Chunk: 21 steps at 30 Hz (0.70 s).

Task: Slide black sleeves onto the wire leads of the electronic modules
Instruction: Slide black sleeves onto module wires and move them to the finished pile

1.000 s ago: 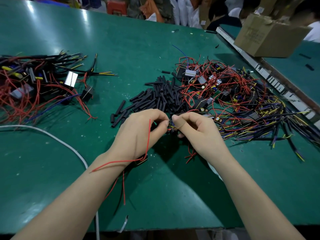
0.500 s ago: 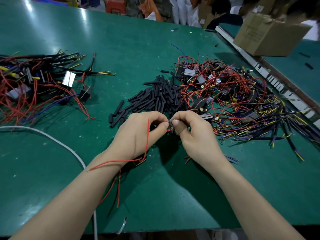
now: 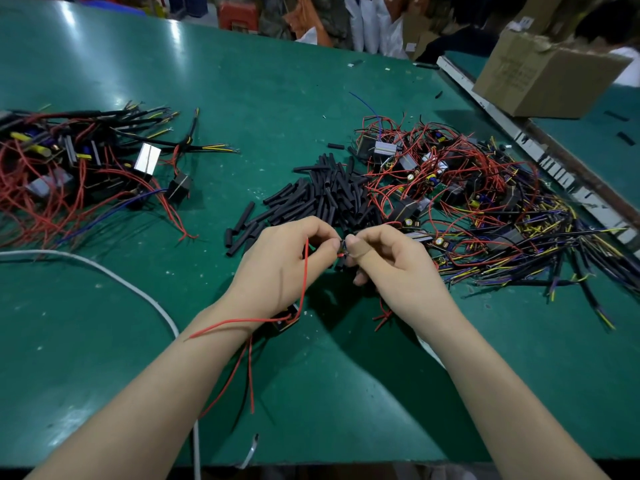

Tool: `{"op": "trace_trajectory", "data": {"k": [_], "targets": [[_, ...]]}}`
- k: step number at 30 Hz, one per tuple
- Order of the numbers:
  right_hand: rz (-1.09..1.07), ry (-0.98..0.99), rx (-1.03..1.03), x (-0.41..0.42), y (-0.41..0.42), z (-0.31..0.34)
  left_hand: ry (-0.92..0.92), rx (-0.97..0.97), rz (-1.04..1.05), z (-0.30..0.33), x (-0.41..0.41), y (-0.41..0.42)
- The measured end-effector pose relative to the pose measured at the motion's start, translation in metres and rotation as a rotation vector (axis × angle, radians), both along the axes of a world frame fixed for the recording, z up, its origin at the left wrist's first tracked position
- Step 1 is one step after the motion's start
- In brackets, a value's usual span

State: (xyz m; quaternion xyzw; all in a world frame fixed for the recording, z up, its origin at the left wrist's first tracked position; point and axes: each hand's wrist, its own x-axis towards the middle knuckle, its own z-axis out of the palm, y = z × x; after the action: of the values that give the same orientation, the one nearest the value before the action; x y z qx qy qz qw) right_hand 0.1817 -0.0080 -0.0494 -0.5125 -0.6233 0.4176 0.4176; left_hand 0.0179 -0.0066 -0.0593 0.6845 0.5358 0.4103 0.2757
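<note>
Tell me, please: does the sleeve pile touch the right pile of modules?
Touching. In the head view, the sleeve pile runs into the right module pile; red leads lie over its right edge, and no green table shows between them.

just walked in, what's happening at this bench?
A person is sleeving module leads. The left hand and right hand meet over the green table, pinching a red wire lead and a short black sleeve between the fingertips. Loose sleeves are piled just beyond, wired modules to the right.
</note>
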Motion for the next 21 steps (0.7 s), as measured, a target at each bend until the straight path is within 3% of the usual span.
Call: {"op": "trace_trajectory", "data": {"k": [8,21], "targets": [[0.157,-0.181,0.048,0.01,0.001,0.008,0.008,0.006,-0.042,0.005,-0.002,-0.002],[0.205,0.02,-0.133,0.01,0.002,0.01,0.074,0.084,-0.045,0.004,0.0,-0.003]]}}
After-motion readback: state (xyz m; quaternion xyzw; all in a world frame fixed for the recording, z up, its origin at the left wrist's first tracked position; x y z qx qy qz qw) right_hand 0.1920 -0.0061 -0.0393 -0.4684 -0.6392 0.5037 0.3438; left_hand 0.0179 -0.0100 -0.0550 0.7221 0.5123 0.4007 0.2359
